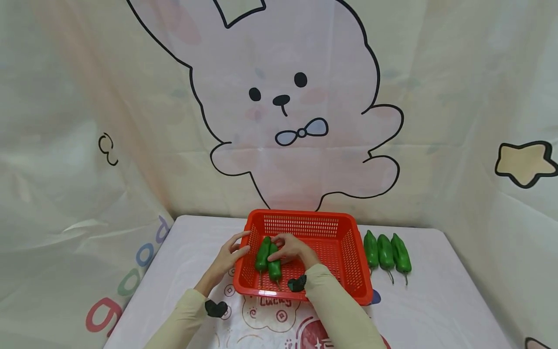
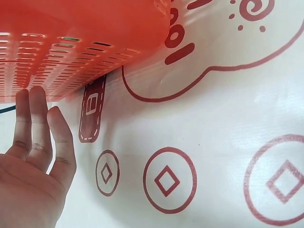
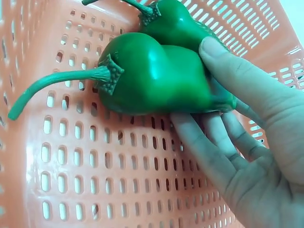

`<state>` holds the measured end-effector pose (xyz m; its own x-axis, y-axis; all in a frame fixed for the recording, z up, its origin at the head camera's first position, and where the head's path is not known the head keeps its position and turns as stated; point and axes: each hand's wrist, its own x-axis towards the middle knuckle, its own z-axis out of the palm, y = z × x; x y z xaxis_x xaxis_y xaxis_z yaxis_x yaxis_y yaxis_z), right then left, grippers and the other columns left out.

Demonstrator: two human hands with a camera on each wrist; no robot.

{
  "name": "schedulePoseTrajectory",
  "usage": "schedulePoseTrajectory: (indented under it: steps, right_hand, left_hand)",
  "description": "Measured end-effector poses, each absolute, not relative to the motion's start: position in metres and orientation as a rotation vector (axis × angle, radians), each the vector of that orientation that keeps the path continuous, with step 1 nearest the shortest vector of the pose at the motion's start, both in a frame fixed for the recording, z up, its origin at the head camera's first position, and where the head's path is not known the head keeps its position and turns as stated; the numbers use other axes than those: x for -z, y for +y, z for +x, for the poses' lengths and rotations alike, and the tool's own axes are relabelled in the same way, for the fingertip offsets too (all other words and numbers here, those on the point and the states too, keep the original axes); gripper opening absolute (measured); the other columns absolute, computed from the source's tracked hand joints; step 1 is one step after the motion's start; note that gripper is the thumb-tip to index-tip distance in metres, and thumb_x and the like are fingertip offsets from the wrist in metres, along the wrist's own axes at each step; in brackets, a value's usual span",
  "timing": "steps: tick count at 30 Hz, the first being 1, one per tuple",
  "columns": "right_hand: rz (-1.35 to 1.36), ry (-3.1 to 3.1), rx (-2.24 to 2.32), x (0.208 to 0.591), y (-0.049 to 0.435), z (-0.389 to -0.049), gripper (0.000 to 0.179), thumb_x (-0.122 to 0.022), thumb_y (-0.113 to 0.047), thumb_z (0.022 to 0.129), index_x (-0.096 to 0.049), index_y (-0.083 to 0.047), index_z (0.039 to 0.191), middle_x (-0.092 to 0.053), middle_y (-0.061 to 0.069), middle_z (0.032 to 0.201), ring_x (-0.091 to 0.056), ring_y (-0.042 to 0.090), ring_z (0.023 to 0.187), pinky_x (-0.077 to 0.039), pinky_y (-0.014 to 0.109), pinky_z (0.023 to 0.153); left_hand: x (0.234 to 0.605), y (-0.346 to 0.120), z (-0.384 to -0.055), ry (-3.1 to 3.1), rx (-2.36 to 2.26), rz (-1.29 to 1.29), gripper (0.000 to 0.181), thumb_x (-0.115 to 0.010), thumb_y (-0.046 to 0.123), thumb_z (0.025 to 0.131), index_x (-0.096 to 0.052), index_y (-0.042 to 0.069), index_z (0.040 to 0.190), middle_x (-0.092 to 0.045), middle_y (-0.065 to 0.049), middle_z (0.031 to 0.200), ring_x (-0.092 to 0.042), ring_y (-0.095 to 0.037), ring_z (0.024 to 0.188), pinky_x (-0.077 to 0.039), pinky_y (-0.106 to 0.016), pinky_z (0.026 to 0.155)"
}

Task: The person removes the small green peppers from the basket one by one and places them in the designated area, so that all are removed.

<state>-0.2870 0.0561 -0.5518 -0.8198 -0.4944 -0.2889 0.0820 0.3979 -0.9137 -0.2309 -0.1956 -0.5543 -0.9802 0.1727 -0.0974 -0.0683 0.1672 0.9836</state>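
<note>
Inside the red plastic basket (image 1: 301,213) lie two glossy green chili peppers side by side at the left. My right hand (image 1: 295,249) pinches the nearer pepper (image 3: 142,76) between thumb and fingers, its curved stem pointing away from the hand. Just beyond it is the other pepper (image 1: 262,256), partly covered by the held one in the right wrist view. At the basket's left side is my left hand (image 1: 227,258), fingers nearly straight. Its fingertips (image 2: 38,97) meet the slotted outer wall in the left wrist view, where the thumb is hidden.
Right of the basket, a row of three green peppers lies on the white table: one near the basket (image 1: 371,248), a middle one (image 1: 385,251) and an outer one (image 1: 401,254). A printed mat (image 1: 261,334) lies under the basket. A cartoon curtain (image 1: 414,194) hangs behind.
</note>
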Motion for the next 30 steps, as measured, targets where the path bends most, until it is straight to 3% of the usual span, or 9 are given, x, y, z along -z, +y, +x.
schedulePoseTrajectory:
  steps: [9, 13, 21, 30]
  right_hand:
    - [-0.348, 1.966, 1.570, 0.548, 0.063, -0.286, 0.064, -0.079, 0.006, 0.083, -0.052, 0.004, 0.141, -0.052, 0.023, 0.126, -0.061, 0.033, 0.105, -0.060, 0.048, 0.080]
    - [-0.314, 1.825, 1.685, 0.547, 0.067, -0.286, 0.064, -0.075, 0.009, 0.086, -0.048, 0.005, 0.143, -0.048, 0.026, 0.129, -0.063, 0.033, 0.103, -0.059, 0.051, 0.083]
    - [-0.281, 1.618, 1.811, 0.549, 0.074, -0.288, 0.069, -0.069, 0.008, 0.091, -0.037, 0.002, 0.152, -0.054, 0.024, 0.132, -0.065, 0.037, 0.109, -0.055, 0.053, 0.091]
    - [-0.279, 1.554, 1.871, 0.547, 0.081, -0.292, 0.069, -0.069, 0.005, 0.094, -0.036, -0.001, 0.154, -0.059, 0.022, 0.130, -0.064, 0.038, 0.111, -0.053, 0.054, 0.093]
  left_hand:
    - [0.551, -0.195, -0.232, 2.191, -1.936, 0.154, 0.058, -0.063, 0.022, 0.103, -0.039, 0.014, 0.156, -0.055, -0.023, 0.125, -0.064, -0.043, 0.105, -0.060, -0.051, 0.077]
    - [0.551, -0.195, -0.231, 2.199, -1.926, 0.142, 0.058, -0.064, 0.022, 0.103, -0.040, 0.015, 0.155, -0.055, -0.023, 0.125, -0.065, -0.040, 0.103, -0.060, -0.049, 0.076]
    - [0.551, -0.196, -0.230, 2.208, -1.928, 0.121, 0.055, -0.066, 0.023, 0.101, -0.046, 0.020, 0.152, -0.056, -0.023, 0.123, -0.065, -0.042, 0.103, -0.060, -0.049, 0.077]
    - [0.550, -0.196, -0.229, 2.199, -1.936, 0.125, 0.054, -0.064, 0.022, 0.102, -0.044, 0.019, 0.153, -0.055, -0.026, 0.128, -0.062, -0.049, 0.109, -0.058, -0.054, 0.081]
